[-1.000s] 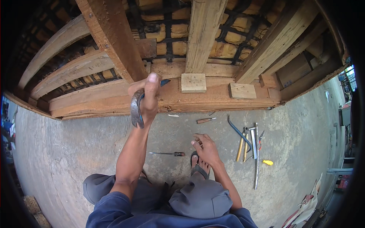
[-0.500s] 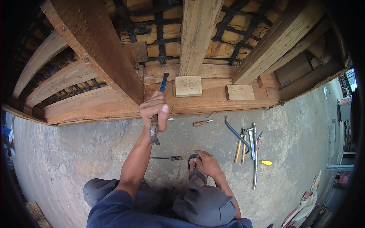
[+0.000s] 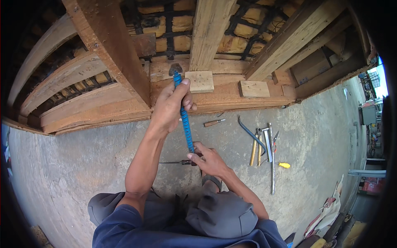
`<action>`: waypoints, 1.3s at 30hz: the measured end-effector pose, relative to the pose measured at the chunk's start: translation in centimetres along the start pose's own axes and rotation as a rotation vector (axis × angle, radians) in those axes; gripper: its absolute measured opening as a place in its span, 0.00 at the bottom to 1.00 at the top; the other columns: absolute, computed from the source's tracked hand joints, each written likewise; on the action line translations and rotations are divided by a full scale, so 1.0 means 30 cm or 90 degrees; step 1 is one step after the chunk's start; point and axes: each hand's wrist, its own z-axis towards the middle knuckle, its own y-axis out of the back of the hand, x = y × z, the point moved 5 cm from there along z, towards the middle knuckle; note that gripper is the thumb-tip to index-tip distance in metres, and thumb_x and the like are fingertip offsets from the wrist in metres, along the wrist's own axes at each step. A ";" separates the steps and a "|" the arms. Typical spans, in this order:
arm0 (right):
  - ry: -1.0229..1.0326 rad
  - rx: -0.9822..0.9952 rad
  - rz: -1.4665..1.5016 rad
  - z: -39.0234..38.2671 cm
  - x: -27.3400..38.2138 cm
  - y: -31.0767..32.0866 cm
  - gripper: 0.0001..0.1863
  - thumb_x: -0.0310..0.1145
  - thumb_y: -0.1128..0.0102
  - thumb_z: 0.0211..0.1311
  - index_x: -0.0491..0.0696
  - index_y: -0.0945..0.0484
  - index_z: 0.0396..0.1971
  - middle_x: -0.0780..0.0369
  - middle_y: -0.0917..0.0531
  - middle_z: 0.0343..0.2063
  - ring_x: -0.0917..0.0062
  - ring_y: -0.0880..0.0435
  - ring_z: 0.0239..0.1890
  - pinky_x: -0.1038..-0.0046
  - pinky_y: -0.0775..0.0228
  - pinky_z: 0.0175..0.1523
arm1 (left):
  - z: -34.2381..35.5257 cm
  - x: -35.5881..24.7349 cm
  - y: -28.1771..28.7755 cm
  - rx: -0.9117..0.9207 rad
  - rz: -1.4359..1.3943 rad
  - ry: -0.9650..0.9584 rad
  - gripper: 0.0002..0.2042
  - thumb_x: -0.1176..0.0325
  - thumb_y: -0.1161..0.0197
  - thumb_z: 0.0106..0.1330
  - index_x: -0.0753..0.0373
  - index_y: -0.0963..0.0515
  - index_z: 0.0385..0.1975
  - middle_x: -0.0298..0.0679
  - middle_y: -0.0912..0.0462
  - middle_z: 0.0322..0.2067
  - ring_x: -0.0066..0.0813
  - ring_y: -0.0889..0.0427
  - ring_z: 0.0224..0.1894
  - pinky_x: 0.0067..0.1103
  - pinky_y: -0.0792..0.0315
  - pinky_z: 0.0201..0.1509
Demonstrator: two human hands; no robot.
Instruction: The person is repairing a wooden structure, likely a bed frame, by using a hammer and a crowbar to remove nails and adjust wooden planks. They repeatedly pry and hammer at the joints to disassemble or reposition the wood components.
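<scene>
A seated person's left hand point(image 3: 171, 105) is wrapped tight around the upper part of a hammer point(image 3: 183, 111) with a blue ribbed handle, thumb pressed along the grip. The right hand point(image 3: 209, 159) is closed on the handle's lower end, just above the concrete floor point(image 3: 74, 173). The hammer stands nearly upright, its dark head point(image 3: 175, 68) resting against a pale plank of the wooden frame point(image 3: 124, 82), just left of a small square wood block point(image 3: 199, 81). A second block point(image 3: 254, 88) sits further right along the same plank. Both blocks appear already set against the timber; whether the hammer's head is driving or prying anything cannot be told, so the job looks to be midway. The handle's blue covering is ridged along its whole visible length. On the floor lie a short wood-handled tool point(image 3: 214, 122), a screwdriver point(image 3: 175, 162) partly hidden by the right hand, and to the right a curved pry bar point(image 3: 250, 134) among other hand tools. The person wears grey trousers point(image 3: 223, 215).
</scene>
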 end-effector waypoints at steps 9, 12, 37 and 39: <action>-0.131 -0.352 -0.113 -0.211 -0.622 0.335 0.18 0.35 0.41 0.60 0.48 0.16 0.49 0.51 0.16 0.45 0.60 0.18 0.51 0.65 0.28 0.58 | -0.073 0.727 0.040 -0.147 -0.139 0.321 0.12 0.61 0.53 0.82 0.65 0.31 0.49 0.55 0.20 0.51 0.44 0.18 0.55 0.42 0.22 0.63; -0.188 -0.467 -0.290 -0.204 -0.732 0.482 0.18 0.36 0.41 0.61 0.48 0.17 0.49 0.51 0.18 0.48 0.56 0.20 0.54 0.61 0.28 0.61 | -0.113 0.910 0.091 -0.267 -0.146 0.375 0.14 0.62 0.54 0.82 0.67 0.32 0.53 0.54 0.21 0.53 0.44 0.18 0.55 0.42 0.22 0.62; 0.212 -0.407 0.036 -0.373 0.196 0.205 0.23 0.32 0.35 0.66 0.40 0.23 0.58 0.55 0.18 0.38 0.75 0.17 0.35 0.74 0.22 0.37 | -0.079 0.160 -0.132 -0.079 0.498 -0.573 0.17 0.73 0.34 0.60 0.63 0.33 0.12 0.40 0.34 0.12 0.37 0.34 0.18 0.31 0.39 0.31; 0.147 -0.379 -0.084 -0.355 0.154 0.227 0.22 0.31 0.34 0.63 0.42 0.21 0.57 0.58 0.18 0.37 0.76 0.18 0.37 0.75 0.25 0.37 | -0.027 0.063 -0.044 -0.058 0.496 -0.618 0.17 0.74 0.35 0.60 0.64 0.32 0.11 0.40 0.36 0.12 0.37 0.37 0.16 0.30 0.40 0.27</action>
